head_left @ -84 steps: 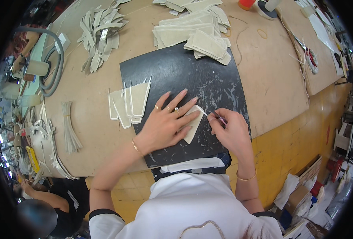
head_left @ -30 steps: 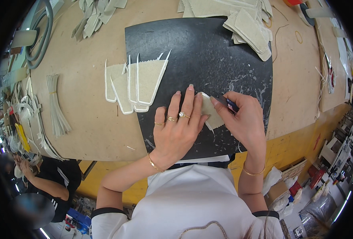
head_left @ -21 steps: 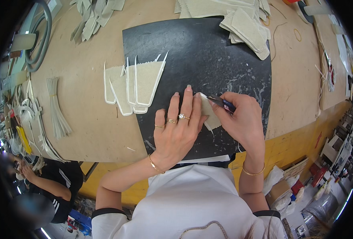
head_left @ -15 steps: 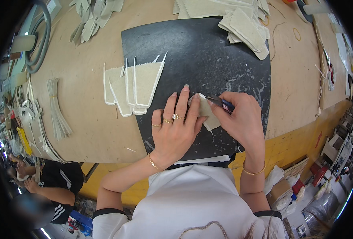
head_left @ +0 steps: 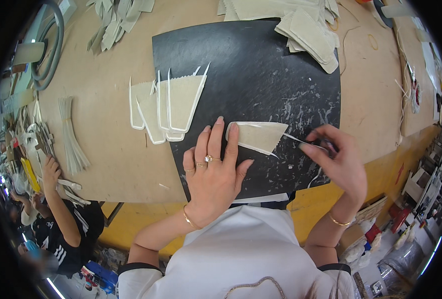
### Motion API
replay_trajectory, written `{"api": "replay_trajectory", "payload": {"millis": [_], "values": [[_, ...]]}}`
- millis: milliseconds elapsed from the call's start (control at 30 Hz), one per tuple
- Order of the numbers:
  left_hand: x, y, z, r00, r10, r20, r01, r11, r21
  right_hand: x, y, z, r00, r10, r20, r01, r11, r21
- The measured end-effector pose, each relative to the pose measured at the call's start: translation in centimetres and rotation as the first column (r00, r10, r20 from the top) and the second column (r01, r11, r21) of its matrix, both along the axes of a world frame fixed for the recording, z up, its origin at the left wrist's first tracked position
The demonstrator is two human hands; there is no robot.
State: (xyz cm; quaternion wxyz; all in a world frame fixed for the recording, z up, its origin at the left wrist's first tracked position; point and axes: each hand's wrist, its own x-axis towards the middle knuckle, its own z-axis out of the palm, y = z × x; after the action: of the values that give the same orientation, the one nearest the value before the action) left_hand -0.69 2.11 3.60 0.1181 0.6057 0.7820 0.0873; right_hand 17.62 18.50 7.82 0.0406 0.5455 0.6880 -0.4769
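Beige wedge-shaped fabric piece with white edging (head_left: 257,136) on black cutting mat (head_left: 261,74), long axis left-right. Left hand (head_left: 215,172) flat, fingertips pinning its left end. Right hand (head_left: 338,162) off right tip, pinching thin tool (head_left: 308,143). Hands apart, left nearer.

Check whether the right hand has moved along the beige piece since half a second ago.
Yes. The right hand has shifted rightward past the beige piece tip on the black mat.

Cardboard boxes (head_left: 420,182) stand on the floor at right, below the bench edge.
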Motion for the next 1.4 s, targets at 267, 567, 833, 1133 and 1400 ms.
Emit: {"api": "replay_trajectory", "payload": {"millis": [267, 567, 833, 1133, 1400], "values": [[0.2, -0.9, -0.7, 0.995, -0.097, -0.008, 0.097, 0.995, -0.020, -2.3, -1.1, 0.6, 0.979, 0.200, -0.036, -0.159, 0.867, 0.471], [0.6, -0.7, -0.9, 0.991, -0.113, -0.078, 0.109, 0.993, -0.046, -6.9, -1.6, -1.3, 0.839, 0.501, 0.211, -0.528, 0.656, 0.539], [0.9, -0.6, -0.8, 0.991, -0.110, -0.080, 0.106, 0.993, -0.049, -7.1, -1.6, -0.4, 0.875, 0.441, 0.202, -0.485, 0.795, 0.364], [2.5, 0.1, -1.4, 1.000, -0.009, -0.030, 0.009, 1.000, 0.004, -5.2, -1.9, 0.1, 0.955, 0.296, 0.026, -0.291, 0.917, 0.271], [2.9, 0.4, -1.2, 0.999, -0.009, 0.040, 0.010, 0.999, -0.039, -2.5, -3.1, 1.2, 0.988, 0.046, -0.149, -0.018, 0.983, 0.183]]}}
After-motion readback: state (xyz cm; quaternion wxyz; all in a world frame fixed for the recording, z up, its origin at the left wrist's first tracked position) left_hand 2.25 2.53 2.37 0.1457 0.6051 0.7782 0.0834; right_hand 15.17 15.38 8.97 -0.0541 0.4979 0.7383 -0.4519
